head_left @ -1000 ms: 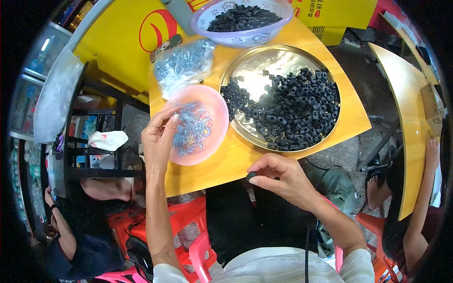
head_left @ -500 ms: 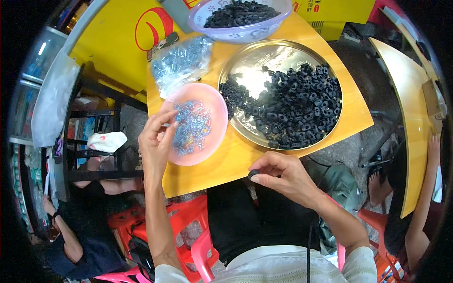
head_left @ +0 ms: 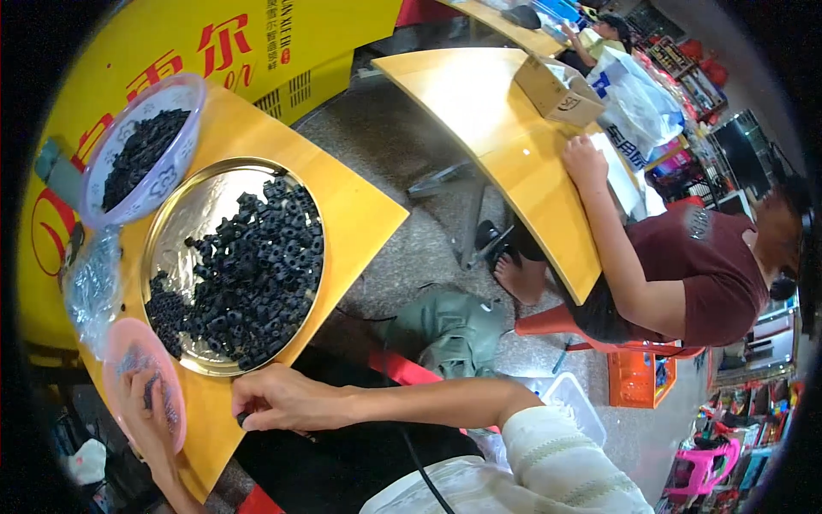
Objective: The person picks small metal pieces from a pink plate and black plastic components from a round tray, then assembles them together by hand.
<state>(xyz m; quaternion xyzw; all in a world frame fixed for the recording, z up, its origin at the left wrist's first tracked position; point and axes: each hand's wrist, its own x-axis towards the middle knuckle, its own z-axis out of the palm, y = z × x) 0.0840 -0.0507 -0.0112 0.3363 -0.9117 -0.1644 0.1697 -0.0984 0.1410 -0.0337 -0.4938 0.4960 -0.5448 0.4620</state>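
Note:
My left hand (head_left: 147, 411) reaches into the pink bowl (head_left: 177, 428), its fingers curled down among small silvery-blue metal pieces (head_left: 137, 358). Any piece between those fingertips is too small to make out. Above the table's near edge, my right hand (head_left: 282, 398) pinches a small black plastic part (head_left: 243, 419) between thumb and forefinger. Beyond it sits a round gold tray (head_left: 163, 236) with a heap of similar black parts (head_left: 257, 265). A clear plastic bag (head_left: 92, 278) of bluish pieces lies behind the pink bowl.
A lilac basin (head_left: 90, 184) of dark pieces stands at the table's far left. To the right, a person (head_left: 711, 274) sits at another yellow table (head_left: 488, 120) bearing a cardboard box (head_left: 556, 90). Green fabric (head_left: 449, 330) and an orange crate (head_left: 634, 377) are lower down.
The view has swung to the right, so the tray and bowls now appear further left. My left hand has lowered into the pink bowl. My right hand still pinches the black part.

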